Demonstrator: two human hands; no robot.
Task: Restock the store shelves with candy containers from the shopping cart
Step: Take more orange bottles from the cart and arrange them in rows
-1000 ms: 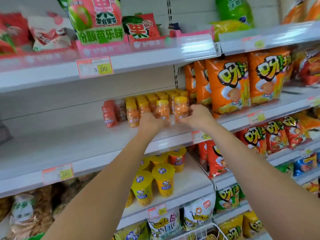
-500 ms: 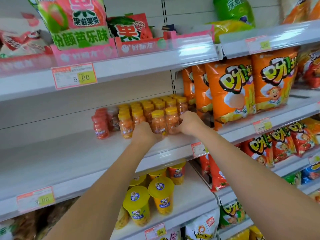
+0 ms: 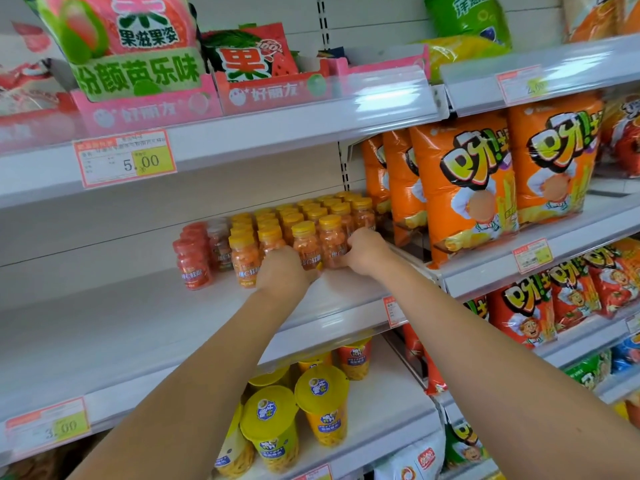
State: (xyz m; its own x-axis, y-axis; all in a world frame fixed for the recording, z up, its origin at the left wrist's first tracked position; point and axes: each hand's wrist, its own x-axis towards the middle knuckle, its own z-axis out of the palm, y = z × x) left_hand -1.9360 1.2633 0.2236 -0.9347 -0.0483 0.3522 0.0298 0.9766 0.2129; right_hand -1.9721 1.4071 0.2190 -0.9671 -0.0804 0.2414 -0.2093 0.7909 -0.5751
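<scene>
Against a second ago: both hands reach deeper onto middle shelf (image 3: 121, 323), no longer at its front edge. Against half a second ago: near-identical pose, slightly further in. Pushes left bottle (image 3: 306, 245) and right bottle (image 3: 333, 237) up to the block of yellow-lidded bottles (image 3: 311, 213), as a new front row. Curls left hand (image 3: 282, 273) round lower half of left bottle, fingertips hidden. Wraps right hand (image 3: 363, 252) round right side of right bottle, thumb at its base. Keeps both bottles upright on the shelf, side by side, just in front of the row behind.

Clear plastic bottles, yellow screw lids, packed with small orange candies, orange labels. At left end of block, just beside it: red-lidded bottles (image 3: 192, 261) with red contents; blurred bottles between, colour hard to tell. On shelf below: yellow-lidded cups (image 3: 270, 424), blue round logos on top. In right bay, beside the block: orange snack bags (image 3: 464, 181), upright in a row. Below those: red snack bags (image 3: 526, 306). On top shelf: pink display trays (image 3: 145, 105) holding fruit-candy bags; green bag (image 3: 464, 15) further right.

White metal store shelving, pale back panel, clear plastic price rails along front edges. On upper rail: 5.00 tag (image 3: 126, 161). On middle shelf's rail, far left: 3.00 tag (image 3: 52, 427).
</scene>
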